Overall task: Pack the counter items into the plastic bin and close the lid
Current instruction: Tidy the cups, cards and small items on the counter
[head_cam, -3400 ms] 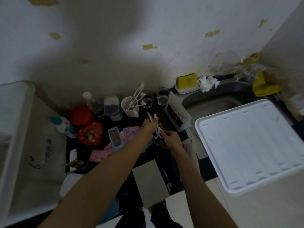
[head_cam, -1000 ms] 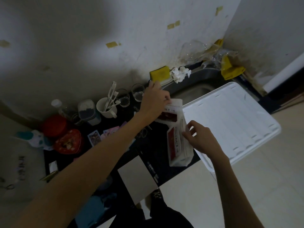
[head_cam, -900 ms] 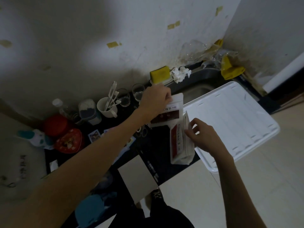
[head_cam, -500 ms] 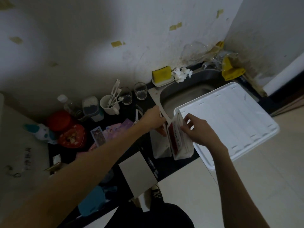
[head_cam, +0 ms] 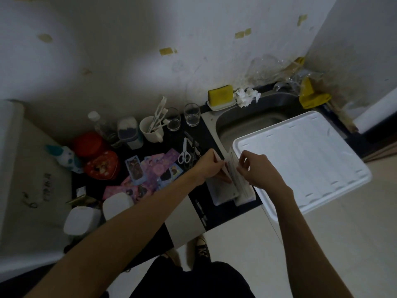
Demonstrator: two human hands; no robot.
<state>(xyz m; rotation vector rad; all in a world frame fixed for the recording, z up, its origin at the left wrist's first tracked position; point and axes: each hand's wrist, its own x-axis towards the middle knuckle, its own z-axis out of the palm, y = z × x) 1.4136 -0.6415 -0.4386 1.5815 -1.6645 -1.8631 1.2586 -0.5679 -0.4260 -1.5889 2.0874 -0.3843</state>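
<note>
Far to the left of your left hand, the clear plastic bin (head_cam: 12, 168) stands at the end of the dark counter (head_cam: 217, 214), its wall reaching the frame's edge. Between it and your hand lie a red round tin (head_cam: 90, 144), a heart-shaped red tin (head_cam: 102, 165) just in front of it, and a scatter of picture cards (head_cam: 150, 171) that runs up to your wrist. Beyond the cards, by the wall, a white mug (head_cam: 151, 130) holds white utensils, with two clear glasses (head_cam: 192, 115) to its right, and white-handled scissors (head_cam: 184, 153) lie just behind your left hand. Your left arm stretches in from the lower left, and your left hand (head_cam: 209, 166) pinches the top edge of a white packet (head_cam: 221, 190) between thumb and fingers. Your right forearm comes up from the lower right; your right hand (head_cam: 257, 171) is curled, fingertips nipping the top of a second white packet (head_cam: 241, 188) that stands touching the first. Both packets rest upright on the counter near its front edge, directly below your hands. Just right of your right hand lies the white bin lid (head_cam: 305, 160), flat across the sink (head_cam: 253, 121). Behind the sink sits a yellow sponge (head_cam: 220, 94).
</note>
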